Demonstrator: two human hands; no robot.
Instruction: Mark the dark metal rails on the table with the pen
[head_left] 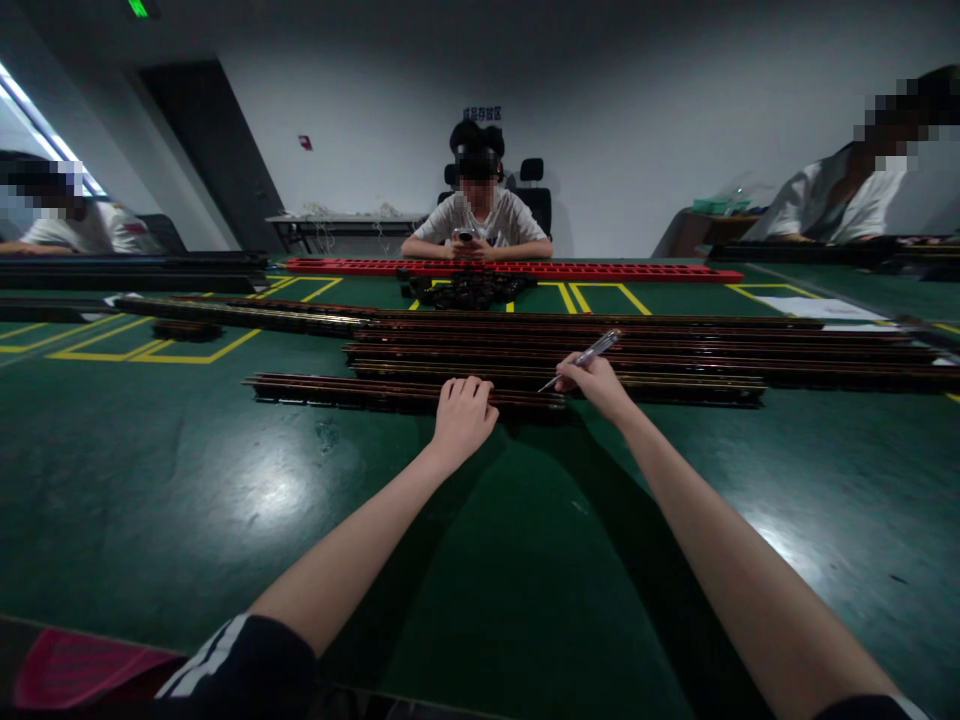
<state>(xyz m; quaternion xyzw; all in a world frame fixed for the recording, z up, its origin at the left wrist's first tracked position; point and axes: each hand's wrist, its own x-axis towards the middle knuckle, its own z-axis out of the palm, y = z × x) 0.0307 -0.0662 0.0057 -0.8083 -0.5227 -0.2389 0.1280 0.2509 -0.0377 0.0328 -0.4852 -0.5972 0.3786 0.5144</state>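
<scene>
My left hand (463, 412) rests with fingers curled over the nearest long dark strip (337, 391) lying on the green table (225, 480). My right hand (596, 380) pinches a clear-handled pen-like tool (589, 354), its tip pointing down-left at the same strip. Several more long dark strips (637, 350) lie side by side just beyond.
A long red rail (525, 268) and a pile of small black parts (465, 288) lie farther back. A person sits across the table holding a small device; other people sit at far left and far right. Yellow lines mark the table. A pink cloth (67, 665) lies near left.
</scene>
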